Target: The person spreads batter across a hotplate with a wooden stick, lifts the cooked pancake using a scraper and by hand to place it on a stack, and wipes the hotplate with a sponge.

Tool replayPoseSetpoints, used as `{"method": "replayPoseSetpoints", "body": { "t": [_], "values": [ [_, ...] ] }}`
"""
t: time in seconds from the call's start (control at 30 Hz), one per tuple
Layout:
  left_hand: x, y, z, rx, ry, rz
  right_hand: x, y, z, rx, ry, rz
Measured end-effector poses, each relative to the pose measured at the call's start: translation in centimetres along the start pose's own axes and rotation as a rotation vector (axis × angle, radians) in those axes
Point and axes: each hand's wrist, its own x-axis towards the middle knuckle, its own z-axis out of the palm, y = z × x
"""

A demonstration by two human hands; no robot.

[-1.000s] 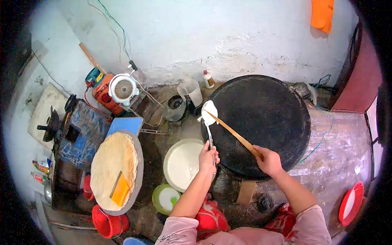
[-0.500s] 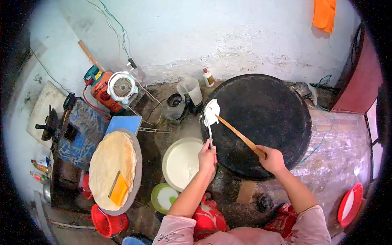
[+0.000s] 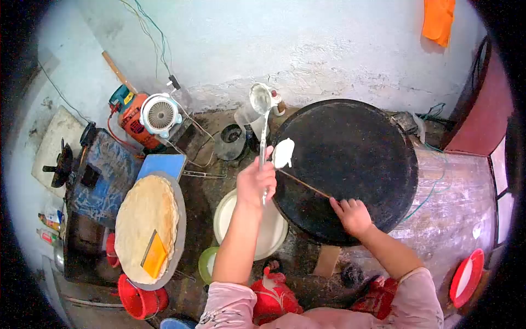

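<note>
My left hand point(image 3: 256, 182) is wrapped round the handle of a metal ladle point(image 3: 260, 98), raised with its bowl toward the wall and coated in white. A thin wooden stick point(image 3: 307, 185) is pinched in my right hand point(image 3: 353, 216) over the front left of the round black griddle point(image 3: 345, 164). A white mass of batter point(image 3: 283, 153) lies at the griddle's left edge, close to the stick's far end. Below my left hand is a wide basin of white batter point(image 3: 272, 227), partly hidden by my forearm.
A stack of flatbreads point(image 3: 145, 219) with an orange scraper point(image 3: 155, 255) on it stands left. Behind are a blower point(image 3: 161, 115), a gas cylinder point(image 3: 130, 123), a plastic jug point(image 3: 247, 116) and a bottle point(image 3: 279, 104). Red buckets point(image 3: 143, 299) and a green bowl point(image 3: 207, 264) are low left.
My left hand has lifted the ladle up and away toward the wall, leaving the white batter at the griddle's edge. My right hand has moved slightly down and left, and the wooden stick is turned edge-on.
</note>
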Motion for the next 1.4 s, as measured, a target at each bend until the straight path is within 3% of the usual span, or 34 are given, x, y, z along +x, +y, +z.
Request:
{"method": "replayPoseSetpoints", "body": {
  "t": [0.03, 0.07, 0.13, 0.17, 0.23, 0.3, 0.33, 0.37, 0.43, 0.47, 0.5, 0.57, 0.63, 0.67, 0.73, 0.8, 0.83, 0.9, 0.97, 1.03, 1.1, 1.17, 1.23, 1.27, 1.3, 1.4],
  "values": [
    [-0.3, 0.2, -0.1, 0.000, 0.002, 0.001, 1.2, 0.2, 0.3, -0.059, -0.006, 0.021],
    [-0.6, 0.4, -0.3, 0.212, 0.076, 0.121, 2.5, 0.5, 0.4, -0.102, -0.054, 0.056],
    [-1.7, 0.2, 0.8, -0.190, 0.127, 0.074, 5.1, 1.2, 0.1, -0.151, -0.037, 0.147],
    [-2.3, 0.1, 1.3, -0.389, 0.160, 0.059, 6.1, 1.5, -0.4, 0.037, -0.016, 0.270],
    [-5.5, -0.1, -0.6, -0.311, 0.119, 0.018, 6.7, 1.4, -0.6, 0.695, 0.071, 0.633],
    [-9.0, -0.2, -2.7, -0.227, 0.070, -0.021, 5.8, -0.4, -0.9, 0.785, -0.004, 0.621],
    [-10.2, -0.4, -3.5, -0.358, 0.152, 0.025, 5.0, -1.2, -0.9, 0.874, -0.089, 0.607],
    [-11.6, -0.8, -4.6, -0.304, 0.254, 0.082, 4.3, -1.7, 0.4, 0.708, -0.005, 0.430],
    [-14.4, -1.3, -7.2, -0.156, 0.391, 0.130, 6.2, -0.8, 0.4, 0.171, -0.211, 0.381],
    [-15.8, -1.4, -8.8, -0.069, 0.423, 0.125, 6.5, 0.7, 1.9, 0.083, -0.043, 0.309],
    [-17.3, -1.5, -10.2, -0.150, 0.374, 0.061, 7.5, 1.2, 1.4, 0.164, -0.004, 0.369],
    [-19.6, -2.2, -12.6, -0.481, 0.492, 0.146, 7.2, 0.8, 2.4, 0.627, 0.133, 0.497],
    [-22.0, -2.6, -14.6, -0.624, 0.524, 0.167, 4.9, -0.9, 0.0, 0.671, 0.152, 0.451],
    [-23.0, -2.7, -15.5, -0.643, 0.517, 0.158, 3.6, -0.8, 0.6, 0.507, 0.015, 0.356],
    [-24.7, -3.5, -16.2, -0.842, 0.373, 0.052, 4.0, 0.9, 1.0, 0.332, 0.046, 0.332],
    [-24.5, -4.3, -16.9, -0.689, 0.490, 0.118, 5.3, 3.2, 1.9, 0.127, 0.099, 0.288],
    [-24.6, -4.5, -17.3, -0.526, 0.601, 0.188, 6.1, 3.2, 2.1, 0.142, 0.067, 0.408],
    [-25.5, -4.3, -19.1, -0.919, 0.557, 0.181, 6.1, 1.4, 2.1, 0.619, 0.082, 0.640],
    [-25.6, -4.2, -19.9, -0.954, 0.489, 0.099, 5.6, 0.4, 2.0, 0.640, 0.053, 0.629],
    [-25.3, -4.2, -19.8, -0.966, 0.509, 0.104, 5.3, 0.4, 2.3, 0.298, -0.047, 0.395],
    [-25.4, -4.3, -20.2, -0.989, 0.436, 0.026, 6.7, 3.7, 3.8, 0.041, -0.024, 0.478],
    [-25.4, -4.5, -19.8, -0.956, 0.481, 0.061, 7.5, 3.6, 2.4, 0.134, 0.008, 0.556],
    [-25.1, -4.1, -19.9, -0.912, 0.537, 0.115, 7.7, 1.1, 1.6, 0.665, 0.071, 0.681],
    [-25.1, -4.1, -20.0, -0.904, 0.534, 0.092, 7.4, -0.2, 1.6, 0.520, 0.136, 0.540],
    [-25.1, -4.1, -20.1, -0.907, 0.525, 0.078, 7.8, -1.0, 0.9, 0.507, 0.029, 0.514],
    [-25.1, -4.2, -19.7, -0.929, 0.486, 0.035, 10.0, 3.2, 2.7, 0.084, -0.065, 0.529]
  ]
}}
